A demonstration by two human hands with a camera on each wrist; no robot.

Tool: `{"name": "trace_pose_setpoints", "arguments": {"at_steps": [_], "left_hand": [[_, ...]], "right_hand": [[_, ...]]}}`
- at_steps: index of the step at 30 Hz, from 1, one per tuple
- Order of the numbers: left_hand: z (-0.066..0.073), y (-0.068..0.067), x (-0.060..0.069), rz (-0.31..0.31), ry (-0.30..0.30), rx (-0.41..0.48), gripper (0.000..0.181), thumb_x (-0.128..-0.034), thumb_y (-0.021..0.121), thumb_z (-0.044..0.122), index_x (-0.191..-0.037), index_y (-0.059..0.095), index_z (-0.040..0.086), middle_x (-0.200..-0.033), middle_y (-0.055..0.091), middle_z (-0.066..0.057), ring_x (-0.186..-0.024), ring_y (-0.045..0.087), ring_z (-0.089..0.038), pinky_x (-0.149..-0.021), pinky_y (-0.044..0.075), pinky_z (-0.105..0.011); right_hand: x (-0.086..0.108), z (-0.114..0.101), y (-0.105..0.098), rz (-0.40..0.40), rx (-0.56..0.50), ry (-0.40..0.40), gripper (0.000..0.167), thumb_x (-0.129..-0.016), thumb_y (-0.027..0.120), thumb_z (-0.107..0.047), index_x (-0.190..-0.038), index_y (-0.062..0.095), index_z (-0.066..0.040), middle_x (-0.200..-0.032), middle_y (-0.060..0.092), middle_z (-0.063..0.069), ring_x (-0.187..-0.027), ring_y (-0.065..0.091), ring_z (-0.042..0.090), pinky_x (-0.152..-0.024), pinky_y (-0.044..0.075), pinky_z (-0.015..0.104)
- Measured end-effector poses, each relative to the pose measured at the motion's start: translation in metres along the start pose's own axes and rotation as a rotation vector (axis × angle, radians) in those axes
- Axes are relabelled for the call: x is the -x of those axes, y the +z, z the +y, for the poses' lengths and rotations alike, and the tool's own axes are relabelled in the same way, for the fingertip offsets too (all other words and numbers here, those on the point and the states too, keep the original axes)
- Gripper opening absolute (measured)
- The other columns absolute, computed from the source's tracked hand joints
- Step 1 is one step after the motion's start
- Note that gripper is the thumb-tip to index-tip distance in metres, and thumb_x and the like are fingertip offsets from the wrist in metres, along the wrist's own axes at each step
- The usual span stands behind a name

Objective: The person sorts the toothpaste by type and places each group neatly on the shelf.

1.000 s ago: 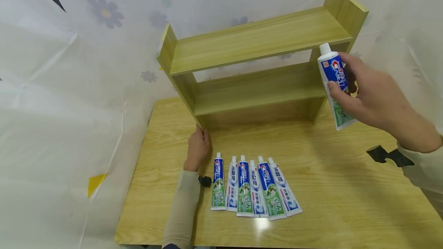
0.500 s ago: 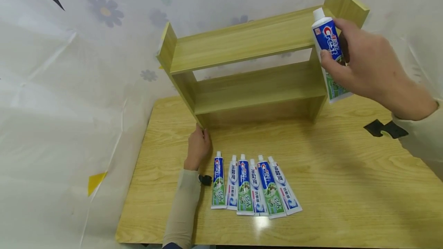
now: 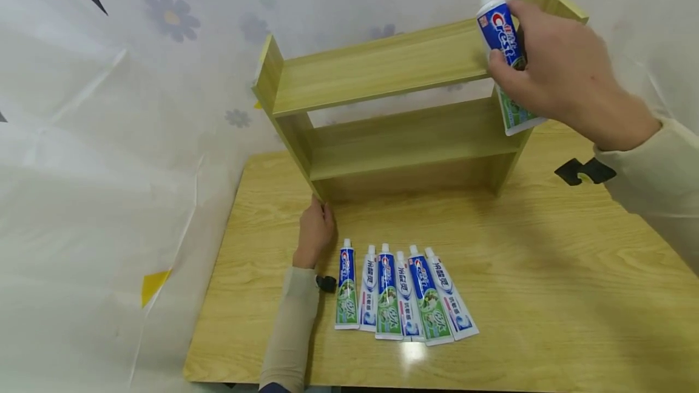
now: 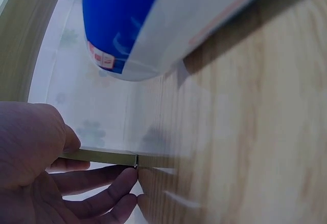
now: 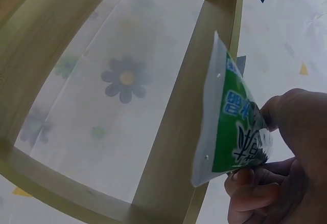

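My right hand grips a blue, white and green Crest toothpaste tube, cap up and slightly tilted. It is raised before the right end of the wooden shelf's top board. The right wrist view shows the tube's flat crimped end and the fingers curled round its body. My left hand pinches the lower front edge of the shelf's left side panel, thumb on one face and fingers on the other. Beside that hand, several toothpaste tubes lie in a fanned row, Crest alternating with white ones.
The two-level shelf stands at the back of the wooden table, its lower board below the top one. A flower-patterned sheet hangs behind and at the left. The table's front edge runs along the bottom.
My right hand has lifted the Crest tube up and to the left, from beside the shelf's right end to in front of the top board. My left hand stays on the side panel.
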State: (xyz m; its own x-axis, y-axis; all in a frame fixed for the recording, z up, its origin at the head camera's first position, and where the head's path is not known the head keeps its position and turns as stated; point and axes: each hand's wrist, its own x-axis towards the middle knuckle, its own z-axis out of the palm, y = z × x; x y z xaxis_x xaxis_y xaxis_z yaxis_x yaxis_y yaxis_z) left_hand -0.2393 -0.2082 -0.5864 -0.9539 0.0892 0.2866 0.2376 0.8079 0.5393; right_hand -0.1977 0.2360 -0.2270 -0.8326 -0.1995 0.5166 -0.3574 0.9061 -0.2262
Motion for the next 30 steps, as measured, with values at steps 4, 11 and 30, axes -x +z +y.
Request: {"name": "trace_pose_setpoints", "arguments": {"at_steps": [4, 11, 30], "left_hand": [[-0.010, 0.008, -0.005, 0.011, 0.011, -0.036, 0.027, -0.1155, 0.046, 0.024, -0.126, 0.056, 0.001, -0.085, 0.069, -0.016, -0.071, 0.067, -0.029, -0.059, 0.053, -0.042], [-0.007, 0.003, -0.004, 0.006, -0.014, -0.001, 0.030, -0.1160, 0.045, 0.024, -0.129, 0.056, 0.000, -0.087, 0.070, -0.019, -0.073, 0.068, -0.032, -0.060, 0.054, -0.044], [-0.014, 0.016, -0.004, 0.092, 0.038, -0.038, 0.027, -0.1167, 0.044, 0.028, -0.116, 0.056, 0.004, -0.078, 0.067, -0.016, -0.064, 0.065, -0.032, -0.053, 0.051, -0.045]], "right_hand": [[-0.012, -0.002, -0.002, -0.041, 0.006, 0.048, 0.071, -0.106, 0.052, -0.031, -0.162, 0.038, 0.009, -0.117, 0.067, 0.040, -0.081, 0.070, 0.053, -0.052, 0.039, 0.028], [-0.037, -0.006, -0.004, -0.124, 0.023, 0.126, 0.073, -0.107, 0.048, -0.032, -0.164, 0.033, 0.010, -0.126, 0.063, 0.041, -0.090, 0.068, 0.056, -0.051, 0.043, 0.034], [-0.080, 0.008, 0.013, -0.313, 0.017, 0.291, 0.081, -0.109, 0.041, -0.045, -0.171, 0.017, 0.002, -0.142, 0.052, 0.044, -0.109, 0.061, 0.056, -0.087, 0.059, 0.065]]}}
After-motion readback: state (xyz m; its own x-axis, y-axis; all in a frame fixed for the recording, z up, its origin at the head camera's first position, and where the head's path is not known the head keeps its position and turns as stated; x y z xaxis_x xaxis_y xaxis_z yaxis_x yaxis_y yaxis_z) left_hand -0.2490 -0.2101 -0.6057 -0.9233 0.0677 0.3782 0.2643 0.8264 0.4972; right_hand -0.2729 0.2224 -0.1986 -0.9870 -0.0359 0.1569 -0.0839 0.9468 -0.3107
